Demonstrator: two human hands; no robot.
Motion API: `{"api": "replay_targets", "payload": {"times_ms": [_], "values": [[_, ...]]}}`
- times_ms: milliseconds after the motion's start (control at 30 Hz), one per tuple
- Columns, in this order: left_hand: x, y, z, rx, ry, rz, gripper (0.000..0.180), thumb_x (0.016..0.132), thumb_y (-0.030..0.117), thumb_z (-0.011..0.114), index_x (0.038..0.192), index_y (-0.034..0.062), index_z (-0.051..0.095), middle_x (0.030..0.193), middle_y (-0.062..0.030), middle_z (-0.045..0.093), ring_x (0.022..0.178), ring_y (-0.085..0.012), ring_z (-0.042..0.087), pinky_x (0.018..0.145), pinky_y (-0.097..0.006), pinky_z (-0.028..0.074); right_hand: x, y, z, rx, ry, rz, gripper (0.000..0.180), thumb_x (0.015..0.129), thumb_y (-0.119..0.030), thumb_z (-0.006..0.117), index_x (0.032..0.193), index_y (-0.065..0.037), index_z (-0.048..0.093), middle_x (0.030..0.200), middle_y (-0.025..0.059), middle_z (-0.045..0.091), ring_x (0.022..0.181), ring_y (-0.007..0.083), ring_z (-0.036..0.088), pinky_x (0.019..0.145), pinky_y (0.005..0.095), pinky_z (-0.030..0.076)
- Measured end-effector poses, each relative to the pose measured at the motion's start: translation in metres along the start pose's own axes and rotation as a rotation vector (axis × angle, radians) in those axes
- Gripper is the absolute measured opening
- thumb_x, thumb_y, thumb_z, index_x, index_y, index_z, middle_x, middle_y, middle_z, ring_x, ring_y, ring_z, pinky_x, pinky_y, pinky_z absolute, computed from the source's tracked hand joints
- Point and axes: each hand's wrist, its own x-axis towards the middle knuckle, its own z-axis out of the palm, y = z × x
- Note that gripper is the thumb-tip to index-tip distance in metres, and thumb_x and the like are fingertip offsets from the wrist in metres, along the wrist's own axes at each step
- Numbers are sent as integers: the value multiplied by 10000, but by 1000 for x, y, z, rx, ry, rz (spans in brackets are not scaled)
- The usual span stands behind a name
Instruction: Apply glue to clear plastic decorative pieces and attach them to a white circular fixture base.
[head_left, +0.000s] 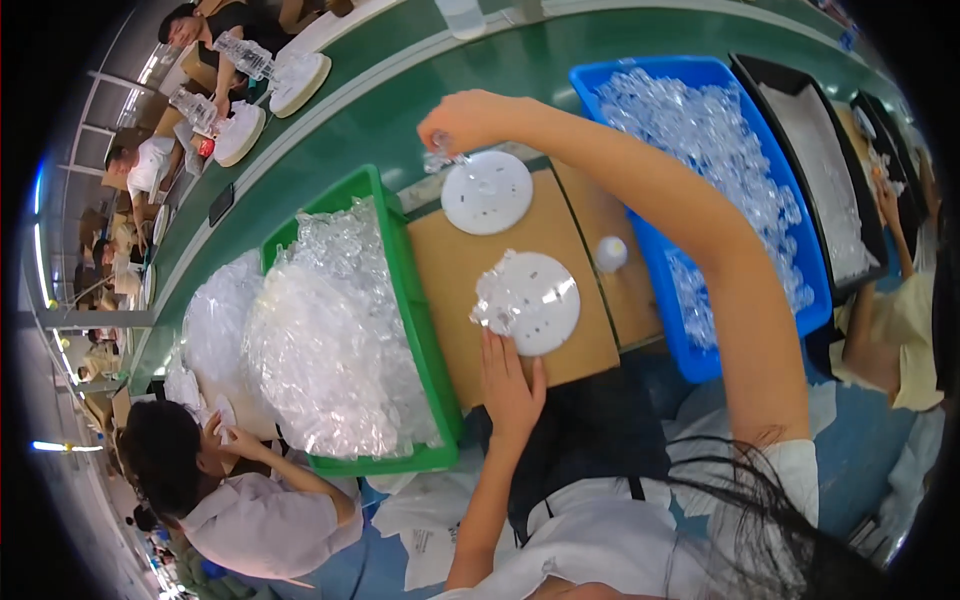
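Two round white discs with small slots lie on a cardboard sheet (450,290) before me. My left hand (513,390) rests at the near edge of the nearer disc (552,305), fingers stretched out and thumb apart. Its fingertips reach a cluster of clear plastic pieces (497,300) on that disc's left side. My right hand (470,118) is out beyond the farther disc (495,200), its fingers curled around a small clear plastic piece (438,158). That piece is held above the disc's upper left edge; its exact shape is hard to make out.
At left, a green crate (405,320) is heaped with bagged clear plastic parts. A blue crate (700,365) of clear parts stands at right, beside a black tray (850,180). A small white round item (611,254) sits near the cardboard. A co-worker (250,500) works close on the left.
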Motion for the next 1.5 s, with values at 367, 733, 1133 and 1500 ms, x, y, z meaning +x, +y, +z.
{"api": "replay_targets", "payload": {"times_ms": [367,733,1133,1500], "values": [[2,12,-6,-380,233,-288,477,880,86,605,1303,-52,433,1287,-197,497,1198,-285,479,1023,-377,356,-65,-37,-7,-8,264,22,748,691,-184,716,1350,-154,363,1145,148,560,1088,325,542,853,430,479],[50,15,-11,-209,347,-310,239,789,107,717,974,-23,641,725,-35,574,658,-125,494,639,-279,435,-256,-133,-18,389,559,109,547,759,-76,673,1268,-118,477,1039,96,604,969,293,586,832,395,477],[45,6,-13,-437,346,-414,211,795,105,721,914,-39,623,772,-55,634,669,-105,554,645,-242,452,-248,-235,138,449,757,496,389,738,-44,615,1126,-37,592,1089,92,599,1056,269,576,840,371,475],[30,7,-9,-128,380,-367,244,798,104,682,1006,-5,615,870,-114,613,788,-230,588,703,-330,467,-176,-231,144,455,789,588,389,784,-159,628,1155,-81,544,993,77,589,866,249,599,699,350,498]]}}
